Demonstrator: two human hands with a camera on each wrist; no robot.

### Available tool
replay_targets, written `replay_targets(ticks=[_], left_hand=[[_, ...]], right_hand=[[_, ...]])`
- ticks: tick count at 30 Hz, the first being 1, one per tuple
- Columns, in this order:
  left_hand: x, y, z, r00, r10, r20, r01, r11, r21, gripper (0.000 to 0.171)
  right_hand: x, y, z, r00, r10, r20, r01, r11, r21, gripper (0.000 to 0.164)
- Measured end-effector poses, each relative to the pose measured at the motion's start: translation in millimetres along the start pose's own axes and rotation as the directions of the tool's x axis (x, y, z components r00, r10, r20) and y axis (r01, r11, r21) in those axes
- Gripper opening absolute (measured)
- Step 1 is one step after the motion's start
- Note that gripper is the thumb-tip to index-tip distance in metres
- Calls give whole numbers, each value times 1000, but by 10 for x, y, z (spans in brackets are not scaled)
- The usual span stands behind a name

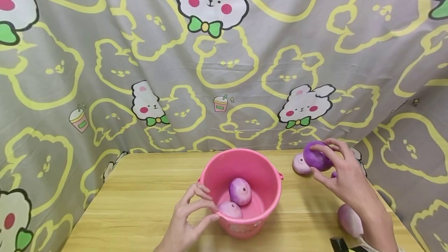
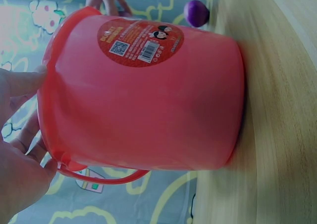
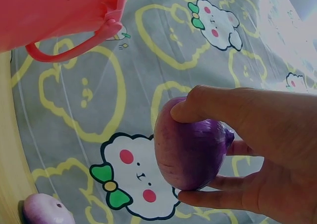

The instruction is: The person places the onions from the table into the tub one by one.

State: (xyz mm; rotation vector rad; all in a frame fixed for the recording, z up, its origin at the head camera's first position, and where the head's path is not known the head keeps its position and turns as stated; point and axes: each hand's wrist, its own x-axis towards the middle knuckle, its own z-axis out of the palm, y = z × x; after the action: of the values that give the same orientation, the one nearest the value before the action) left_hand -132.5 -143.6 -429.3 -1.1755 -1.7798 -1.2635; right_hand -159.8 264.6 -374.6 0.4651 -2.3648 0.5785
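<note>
My right hand [image 1: 348, 176] grips a purple onion [image 3: 190, 144] between thumb and fingers, raised above the right side of the table. Its pointed tip faces the palm in the right wrist view. Behind it in the head view, a paler onion [image 1: 300, 164] sits on the table. At the front left of the pink bucket [image 1: 241, 158], my left hand [image 1: 187, 219] pinches the rim with thumb and fingertips. Inside the upright bucket lie two onions: one near the middle [image 1: 240, 191], and one by the front wall [image 1: 230, 209], partly hidden by the rim.
Another onion [image 1: 350, 221] lies on the wooden table [image 1: 147, 189] near my right forearm. A black object [image 1: 338, 244] shows at the bottom edge. A patterned grey curtain [image 1: 231, 127] hangs behind and beside the table. The bucket's handle [image 2: 106, 178] hangs down its side.
</note>
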Motion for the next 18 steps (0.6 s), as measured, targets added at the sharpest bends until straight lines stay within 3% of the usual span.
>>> replay_targets(ticks=[18], left_hand=[[2,17,2,1000,-16,5,16,1000,1,19]], right_hand=[[-7,-80,-53,998,-18,-52,18,1000,-3,65]])
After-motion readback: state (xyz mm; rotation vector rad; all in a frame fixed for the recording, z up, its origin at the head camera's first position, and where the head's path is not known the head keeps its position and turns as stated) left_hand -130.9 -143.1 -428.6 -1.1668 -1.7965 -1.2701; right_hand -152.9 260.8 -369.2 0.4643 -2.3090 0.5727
